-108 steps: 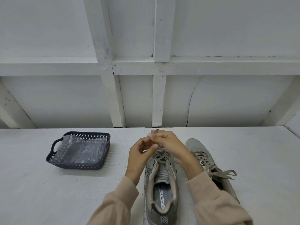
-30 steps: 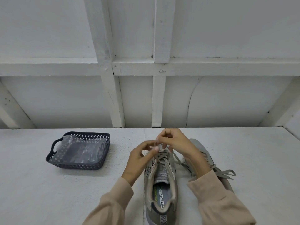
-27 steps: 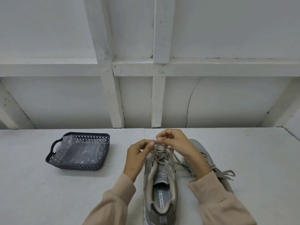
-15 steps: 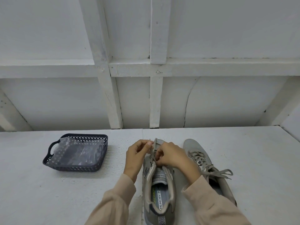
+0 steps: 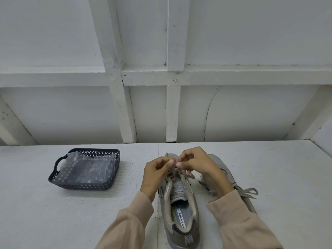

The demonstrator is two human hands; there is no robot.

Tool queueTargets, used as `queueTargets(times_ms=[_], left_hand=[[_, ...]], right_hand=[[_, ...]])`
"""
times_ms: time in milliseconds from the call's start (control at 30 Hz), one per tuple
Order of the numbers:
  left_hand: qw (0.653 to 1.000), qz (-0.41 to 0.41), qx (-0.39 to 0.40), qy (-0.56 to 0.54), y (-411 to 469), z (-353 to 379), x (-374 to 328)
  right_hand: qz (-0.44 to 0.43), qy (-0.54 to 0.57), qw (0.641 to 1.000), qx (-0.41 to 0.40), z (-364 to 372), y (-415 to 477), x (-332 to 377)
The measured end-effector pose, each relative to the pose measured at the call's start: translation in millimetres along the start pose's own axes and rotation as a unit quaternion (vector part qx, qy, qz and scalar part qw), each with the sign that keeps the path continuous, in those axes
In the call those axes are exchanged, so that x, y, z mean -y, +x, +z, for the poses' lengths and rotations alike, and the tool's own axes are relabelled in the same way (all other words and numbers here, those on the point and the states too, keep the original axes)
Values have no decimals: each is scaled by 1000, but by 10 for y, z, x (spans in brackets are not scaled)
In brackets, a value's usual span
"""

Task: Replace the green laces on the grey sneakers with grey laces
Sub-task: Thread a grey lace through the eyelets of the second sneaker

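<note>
Both hands met over the front of the nearer sneaker (image 5: pixel 181 209), which stood on the counter (image 5: pixel 53 221) with its heel toward the person. The left hand (image 5: pixel 154 174) and right hand (image 5: pixel 199 164) each pinched the grey lace (image 5: pixel 188 175) with curled fingers above the eyelets. The second sneaker (image 5: pixel 226 169) lay just to the right, its lace tied. A dark basket (image 5: pixel 80 186) holding a clear bag (image 5: pixel 86 169) sat well to the left.

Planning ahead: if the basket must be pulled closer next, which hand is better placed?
Left. The left hand is nearer the basket, only bare table between them; the right hand would have to cross the sneaker and the left. Both pinch the lace, so it must let go first.
</note>
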State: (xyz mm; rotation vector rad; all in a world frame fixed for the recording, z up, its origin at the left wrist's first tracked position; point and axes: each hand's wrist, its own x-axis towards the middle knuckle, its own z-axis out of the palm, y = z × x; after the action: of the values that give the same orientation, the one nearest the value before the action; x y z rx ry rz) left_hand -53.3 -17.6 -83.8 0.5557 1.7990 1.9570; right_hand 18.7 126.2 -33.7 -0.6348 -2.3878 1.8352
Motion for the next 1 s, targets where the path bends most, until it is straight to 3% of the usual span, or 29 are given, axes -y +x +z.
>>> queueTargets(times_ms=[200,467,633,800,1000], left_hand=[[999,-2,-34,-34,-69,71,132],[997,-17,-5,-69,-48,14,162],[999,31,-1,-27,-69,5,189],[993,54,39,94,-120,83,269],[990,2,122,77,-5,32,123]], right_hand=[[9,101,995,4,46,-2,-73],[-9,88,995,34,43,-21,-90],[-14,65,997,44,61,-49,-48],[-23,34,999,36,56,-29,-50],[-48,58,996,43,73,-53,47]])
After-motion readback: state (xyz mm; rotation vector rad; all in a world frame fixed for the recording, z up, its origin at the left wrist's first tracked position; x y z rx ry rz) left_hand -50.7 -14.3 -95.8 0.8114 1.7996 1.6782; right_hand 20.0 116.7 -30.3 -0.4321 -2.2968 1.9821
